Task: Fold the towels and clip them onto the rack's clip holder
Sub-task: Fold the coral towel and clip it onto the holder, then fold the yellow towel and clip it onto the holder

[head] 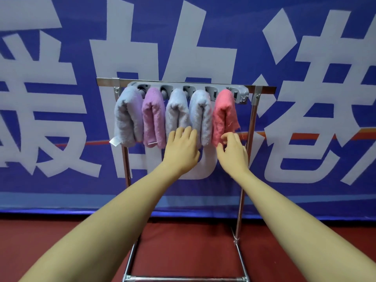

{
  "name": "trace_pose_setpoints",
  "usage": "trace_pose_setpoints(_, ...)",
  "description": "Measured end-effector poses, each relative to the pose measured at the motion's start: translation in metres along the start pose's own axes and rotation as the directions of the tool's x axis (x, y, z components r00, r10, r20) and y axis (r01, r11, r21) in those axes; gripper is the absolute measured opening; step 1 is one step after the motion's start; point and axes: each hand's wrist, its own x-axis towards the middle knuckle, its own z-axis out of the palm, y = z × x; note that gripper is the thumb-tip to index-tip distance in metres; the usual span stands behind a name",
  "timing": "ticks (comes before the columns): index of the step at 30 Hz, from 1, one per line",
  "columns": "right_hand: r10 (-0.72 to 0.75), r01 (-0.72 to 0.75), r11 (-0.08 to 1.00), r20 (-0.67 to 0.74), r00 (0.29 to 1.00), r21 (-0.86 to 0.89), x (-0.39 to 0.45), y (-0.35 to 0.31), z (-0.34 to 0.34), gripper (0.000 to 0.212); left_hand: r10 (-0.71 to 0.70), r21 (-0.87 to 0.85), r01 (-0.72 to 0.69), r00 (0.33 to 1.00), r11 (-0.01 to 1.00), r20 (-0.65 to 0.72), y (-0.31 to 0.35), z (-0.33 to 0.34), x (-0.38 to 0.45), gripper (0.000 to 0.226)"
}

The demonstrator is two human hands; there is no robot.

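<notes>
Five folded terry towels (pixel 177 117) hang side by side from a grey plastic clip holder (pixel 189 89) atop a chrome metal rack (pixel 247 159), before a printed fabric banner (pixel 61 78).

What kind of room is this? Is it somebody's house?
Probably not a house. It looks more like a sports hall or activity room: a huge blue banner with big white characters covers the wall, the floor is plain red, and a metal rack with towels stands alone in front.

Both bare forearms extended forward and upward. Left hand (pixel 181 148) flat, fingers (pixel 188 131) straight and together. Right hand (pixel 232 151) relaxed, fingers loosely curled (nothing visibly gripped), thumb apart.
</notes>
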Motion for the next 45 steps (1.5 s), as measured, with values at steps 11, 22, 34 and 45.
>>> trace_pose_setpoints(11,0.053,-0.066,0.997,0.272,0.961,0.037,-0.094,-0.012,0.059,0.016,-0.116,-0.069,0.141,0.951,0.988,0.285,-0.020,0.035,-0.115,0.030)
trace_pose_setpoints(22,0.163,-0.140,0.986,0.644,0.747,-0.087,-0.195,0.041,0.219,0.017,-0.195,-0.020,0.281,0.713,0.959,0.673,-0.065,0.177,-0.240,0.034)
trace_pose_setpoints(34,0.197,-0.144,0.978,0.900,0.388,-0.152,-0.352,0.123,0.392,0.011,-0.254,0.054,0.530,0.313,0.847,0.915,-0.088,0.352,-0.398,0.036)
trace_pose_setpoints(45,0.290,0.086,0.953,0.957,0.026,-0.291,-0.444,0.176,0.469,0.041,-0.131,0.090,0.499,0.049,0.862,0.990,-0.070,0.427,-0.510,0.054)
